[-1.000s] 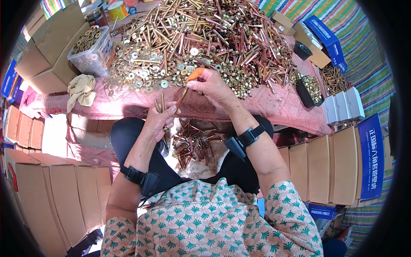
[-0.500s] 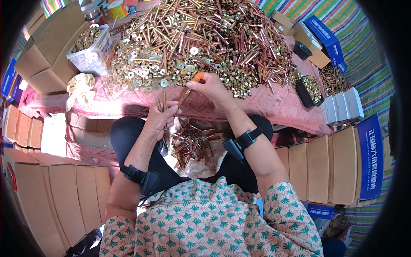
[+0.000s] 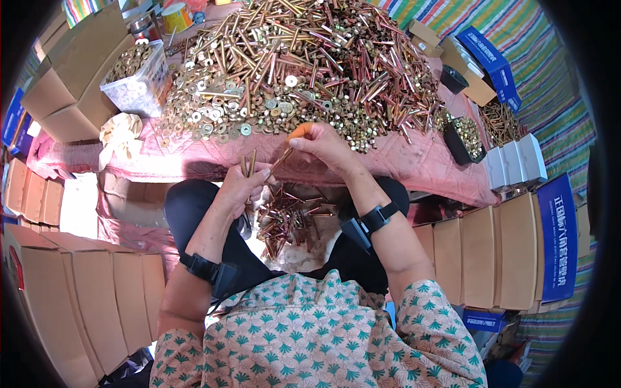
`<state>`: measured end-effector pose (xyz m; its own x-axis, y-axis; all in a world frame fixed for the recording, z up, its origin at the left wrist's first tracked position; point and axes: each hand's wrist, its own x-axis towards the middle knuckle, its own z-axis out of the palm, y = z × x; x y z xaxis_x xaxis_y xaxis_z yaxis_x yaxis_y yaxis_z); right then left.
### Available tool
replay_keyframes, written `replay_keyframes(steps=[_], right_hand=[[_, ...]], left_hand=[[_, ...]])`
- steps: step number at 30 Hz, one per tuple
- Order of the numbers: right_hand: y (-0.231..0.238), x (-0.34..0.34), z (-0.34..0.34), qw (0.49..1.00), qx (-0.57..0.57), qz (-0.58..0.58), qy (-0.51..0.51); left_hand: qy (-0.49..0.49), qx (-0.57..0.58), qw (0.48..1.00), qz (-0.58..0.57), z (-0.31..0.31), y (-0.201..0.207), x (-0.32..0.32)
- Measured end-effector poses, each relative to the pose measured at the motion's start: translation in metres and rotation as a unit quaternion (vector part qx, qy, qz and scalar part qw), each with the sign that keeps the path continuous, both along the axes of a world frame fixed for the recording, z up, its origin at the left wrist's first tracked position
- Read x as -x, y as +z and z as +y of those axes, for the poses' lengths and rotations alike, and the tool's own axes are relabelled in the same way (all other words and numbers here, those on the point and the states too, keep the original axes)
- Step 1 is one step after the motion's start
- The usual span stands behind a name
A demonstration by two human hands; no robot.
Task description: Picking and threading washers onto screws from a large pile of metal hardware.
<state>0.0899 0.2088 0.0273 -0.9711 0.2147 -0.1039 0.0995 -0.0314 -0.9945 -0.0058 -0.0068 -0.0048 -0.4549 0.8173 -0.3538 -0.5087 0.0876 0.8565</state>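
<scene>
Ideally, I'd say, the left hand [image 3: 239, 189], clasping two other rods [image 3: 252, 161], should firmly pinch the lower end of the metal rod [image 3: 281, 159] slanting between both hands, its top in the right hand [image 3: 323, 149].

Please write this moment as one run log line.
left grip: holds two rods | right grip: pinches slanted rod | front: metal parts heap on pink cloth
</scene>
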Motion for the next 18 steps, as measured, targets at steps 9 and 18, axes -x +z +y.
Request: replay_keyframes(steps=[9,18], right_hand=[[0.021,0.02,0.018,0.793,-0.551,0.094,-0.242],[0.016,0.032,0.028,0.685,-0.683,0.072,-0.244]], left_hand=[[-0.004,-0.016,1.0,0.001,-0.001,-0.007,0.011],[0.108,-0.098,0.979,-0.142,0.003,-0.006,0.011]])
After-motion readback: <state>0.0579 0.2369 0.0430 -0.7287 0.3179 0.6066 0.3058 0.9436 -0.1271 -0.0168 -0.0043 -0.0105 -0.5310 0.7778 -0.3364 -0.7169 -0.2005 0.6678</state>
